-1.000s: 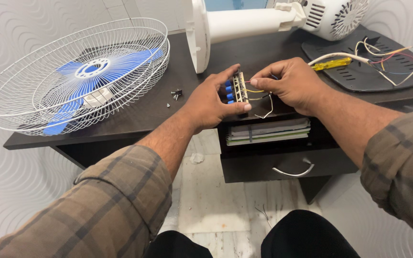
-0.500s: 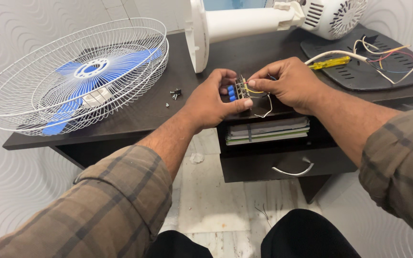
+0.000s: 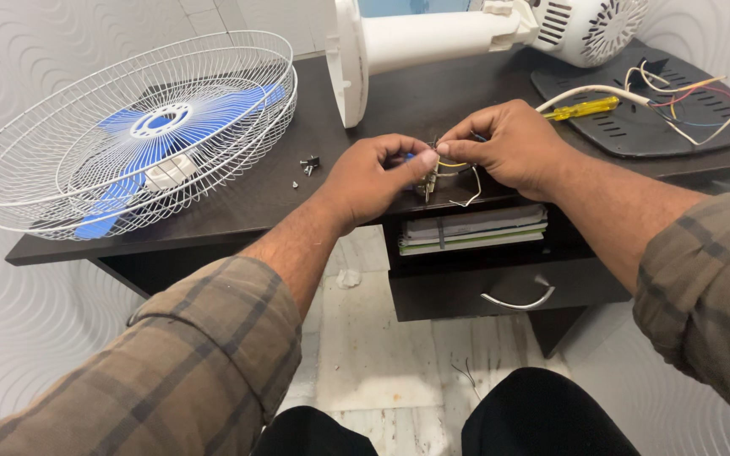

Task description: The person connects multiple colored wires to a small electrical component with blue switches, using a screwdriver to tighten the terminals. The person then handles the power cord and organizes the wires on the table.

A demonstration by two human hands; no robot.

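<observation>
My left hand (image 3: 378,175) grips a small switch block (image 3: 429,176) with blue buttons, held over the front edge of the dark desk (image 3: 247,203); most of the block is hidden by my fingers. My right hand (image 3: 509,150) pinches thin wires (image 3: 465,181) at the top of the block, fingertips meeting those of the left hand. A yellow wire and a white wire loop below the block.
A white wire fan guard (image 3: 137,127) with blue blades lies on the desk's left. The white fan stand and motor (image 3: 466,34) lie at the back. A yellow screwdriver (image 3: 585,108) and coloured wires rest on a black cover (image 3: 661,118) at right. Small screws (image 3: 307,164) lie nearby. Books (image 3: 473,230) sit above a drawer.
The switch block has been turned in my left hand, so its blue buttons are mostly hidden. My right fingers have closed in on the wires at its top.
</observation>
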